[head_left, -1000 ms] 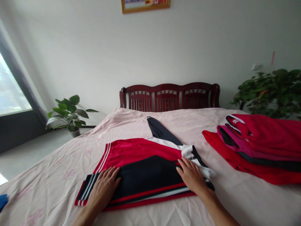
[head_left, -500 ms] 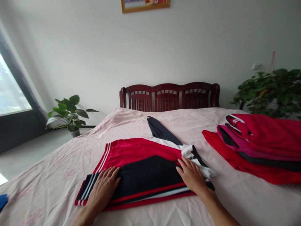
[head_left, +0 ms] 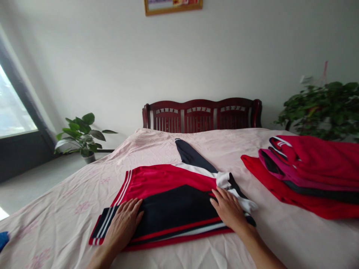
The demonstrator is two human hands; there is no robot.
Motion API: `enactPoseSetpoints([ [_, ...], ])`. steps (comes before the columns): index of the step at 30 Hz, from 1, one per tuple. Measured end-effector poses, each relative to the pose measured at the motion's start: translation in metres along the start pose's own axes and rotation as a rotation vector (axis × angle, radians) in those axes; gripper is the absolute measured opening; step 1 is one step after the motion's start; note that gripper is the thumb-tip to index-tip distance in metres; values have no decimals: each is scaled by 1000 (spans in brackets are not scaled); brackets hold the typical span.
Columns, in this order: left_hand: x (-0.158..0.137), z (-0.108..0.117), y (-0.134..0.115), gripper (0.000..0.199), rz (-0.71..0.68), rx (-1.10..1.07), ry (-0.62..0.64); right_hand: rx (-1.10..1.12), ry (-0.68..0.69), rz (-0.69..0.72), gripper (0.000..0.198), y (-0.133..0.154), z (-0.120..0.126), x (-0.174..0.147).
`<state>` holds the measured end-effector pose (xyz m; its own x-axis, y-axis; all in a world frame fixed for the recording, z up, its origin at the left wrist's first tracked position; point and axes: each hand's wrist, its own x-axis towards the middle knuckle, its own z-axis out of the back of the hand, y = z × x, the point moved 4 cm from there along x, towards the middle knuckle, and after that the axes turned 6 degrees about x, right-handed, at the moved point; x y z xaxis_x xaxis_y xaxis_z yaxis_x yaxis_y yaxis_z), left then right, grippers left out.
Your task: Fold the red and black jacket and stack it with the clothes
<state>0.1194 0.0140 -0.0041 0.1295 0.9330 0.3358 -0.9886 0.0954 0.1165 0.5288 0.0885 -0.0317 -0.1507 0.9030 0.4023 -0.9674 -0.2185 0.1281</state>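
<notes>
A person's two bare hands rest flat on a red, black and white striped sports jacket (head_left: 171,201) that lies partly folded on a pale pink bedsheet (head_left: 280,231), near the front middle of the bed.

The left hand (head_left: 123,224) lies palm down on the jacket's near left part, beside its white-striped edge. Its fingers are spread and straight, pointing away and slightly right, gripping nothing. The left forearm comes up from the bottom edge of the view.

The right hand (head_left: 228,209) lies palm down on the jacket's right side, fingers extended and pointing far-left, open and holding nothing. Its fingertips sit just beside a bunched white and black part of the jacket, likely the collar (head_left: 238,196). The right forearm runs off toward the lower right corner.

One dark navy sleeve (head_left: 190,155) of the jacket stretches away across the sheet toward the far end of the bed.

To the right, well apart from the hands, lies a pile of red and magenta garments (head_left: 308,172). At the far end stands a dark red carved wooden headboard (head_left: 202,116) against a white wall. A green leafy potted plant (head_left: 81,136) sits on the floor at far left, and a bushier green plant (head_left: 325,108) stands at far right.
</notes>
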Motion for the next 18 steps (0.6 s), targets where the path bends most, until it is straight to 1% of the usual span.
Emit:
enactPoseSetpoints([
  [7,0,-2,0,46,1,4,2,19,-19,4,48,0,-1,0],
  [18,0,-2,1,46,4,-25,-3,2,5,2,49,1,2,0],
])
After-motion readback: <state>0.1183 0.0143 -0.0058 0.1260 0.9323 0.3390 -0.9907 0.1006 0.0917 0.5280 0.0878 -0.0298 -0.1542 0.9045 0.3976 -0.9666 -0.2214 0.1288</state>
